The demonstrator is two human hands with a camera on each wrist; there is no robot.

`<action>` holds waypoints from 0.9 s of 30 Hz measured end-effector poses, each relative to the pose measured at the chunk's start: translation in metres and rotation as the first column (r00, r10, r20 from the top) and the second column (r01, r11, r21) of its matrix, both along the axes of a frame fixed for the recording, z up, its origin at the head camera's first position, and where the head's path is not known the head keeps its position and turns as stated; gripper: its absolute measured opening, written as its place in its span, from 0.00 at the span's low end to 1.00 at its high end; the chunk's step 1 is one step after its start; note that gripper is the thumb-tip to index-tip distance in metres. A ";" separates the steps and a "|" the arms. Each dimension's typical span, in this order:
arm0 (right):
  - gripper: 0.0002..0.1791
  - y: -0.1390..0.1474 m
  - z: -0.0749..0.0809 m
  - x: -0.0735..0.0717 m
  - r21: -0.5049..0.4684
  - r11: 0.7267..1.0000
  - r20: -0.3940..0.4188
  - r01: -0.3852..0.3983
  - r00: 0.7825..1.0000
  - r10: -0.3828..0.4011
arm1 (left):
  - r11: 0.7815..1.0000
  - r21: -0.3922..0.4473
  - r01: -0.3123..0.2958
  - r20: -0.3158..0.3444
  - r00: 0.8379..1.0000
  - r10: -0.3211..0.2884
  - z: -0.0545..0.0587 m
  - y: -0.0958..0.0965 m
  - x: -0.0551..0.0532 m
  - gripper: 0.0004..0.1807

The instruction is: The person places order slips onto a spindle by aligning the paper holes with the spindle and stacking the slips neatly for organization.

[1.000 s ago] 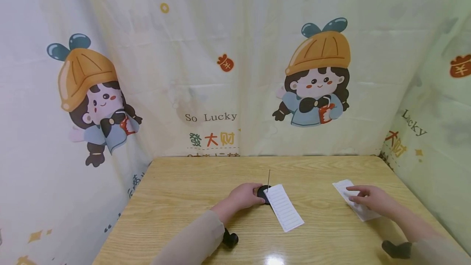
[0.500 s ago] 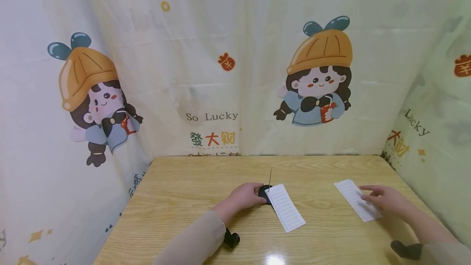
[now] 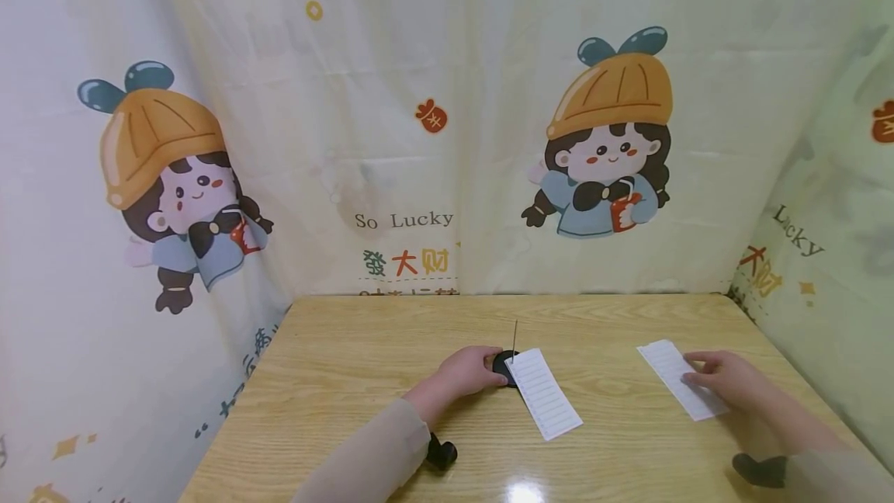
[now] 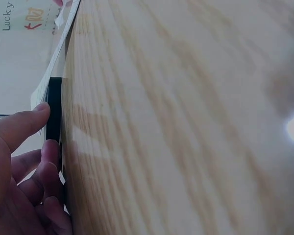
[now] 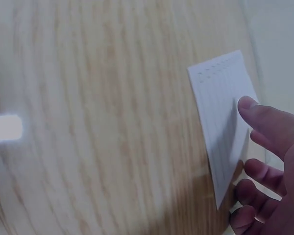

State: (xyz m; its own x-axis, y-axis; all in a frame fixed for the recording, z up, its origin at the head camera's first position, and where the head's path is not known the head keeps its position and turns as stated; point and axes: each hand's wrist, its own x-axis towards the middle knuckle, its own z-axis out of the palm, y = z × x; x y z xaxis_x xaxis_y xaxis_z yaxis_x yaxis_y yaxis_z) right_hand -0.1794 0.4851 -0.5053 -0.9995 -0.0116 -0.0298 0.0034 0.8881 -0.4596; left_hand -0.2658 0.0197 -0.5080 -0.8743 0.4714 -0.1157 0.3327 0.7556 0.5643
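A bill spike [image 3: 503,365] with a round black base and a thin upright metal pin stands mid-table. My left hand [image 3: 466,369] grips the base from its left side, thumb at the near rim and fingers round the far side. White lined paper slips [image 3: 548,400] sit with one corner at the pin and slant toward me. On the right, more lined paper slips [image 3: 669,373] lie on the table. My right hand [image 3: 733,383] is at their right edge. In the right wrist view its thumb [image 5: 259,112] reaches over that edge, the other fingers bent beside it.
The wooden table [image 3: 363,340] ends against a printed cloth backdrop [image 3: 391,138] at the back and both sides. A black wrist device [image 3: 441,452] sits under the left sleeve, another black device [image 3: 760,470] under the right. Bare wood separates the two sets of slips.
My right hand drew back right from over the right slips to their right edge, and its thumb and index finger have come closer together. My left hand keeps its grip on the base.
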 end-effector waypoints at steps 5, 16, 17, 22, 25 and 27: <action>0.33 -0.002 -0.001 -0.002 0.023 1.000 -0.011 -0.005 1.000 0.005 | 1.000 0.000 0.001 -0.001 1.000 -0.001 0.002 0.001 0.000 0.35; 0.25 -0.012 0.006 0.003 0.015 1.000 -0.017 -0.012 1.000 0.012 | 1.000 -0.001 -0.012 0.006 1.000 0.012 -0.001 0.001 -0.003 0.34; 0.25 -0.012 0.006 0.003 0.014 1.000 -0.024 -0.016 1.000 0.016 | 1.000 -0.001 -0.012 0.006 1.000 0.012 -0.001 0.001 -0.003 0.34; 0.22 -0.012 0.005 0.004 0.002 1.000 -0.018 -0.001 1.000 0.001 | 1.000 0.000 -0.014 0.005 1.000 0.014 0.000 0.001 -0.002 0.35; 0.22 -0.014 0.006 0.005 -0.010 1.000 -0.005 0.023 1.000 -0.023 | 1.000 0.004 -0.013 0.012 1.000 0.013 0.001 0.001 -0.002 0.35; 0.23 -0.015 0.007 0.006 -0.020 0.999 -0.001 0.033 0.999 -0.033 | 1.000 0.006 -0.012 0.014 1.000 0.012 0.001 0.001 -0.002 0.34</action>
State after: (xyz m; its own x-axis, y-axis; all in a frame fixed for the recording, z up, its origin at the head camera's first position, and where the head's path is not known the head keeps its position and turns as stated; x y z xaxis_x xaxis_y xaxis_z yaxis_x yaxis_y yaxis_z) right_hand -0.1735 0.4703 -0.4985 -0.9994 0.0210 -0.0285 0.0321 0.8781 -0.4774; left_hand -0.2680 0.0208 -0.5071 -0.8782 0.4618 -0.1245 0.3161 0.7557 0.5736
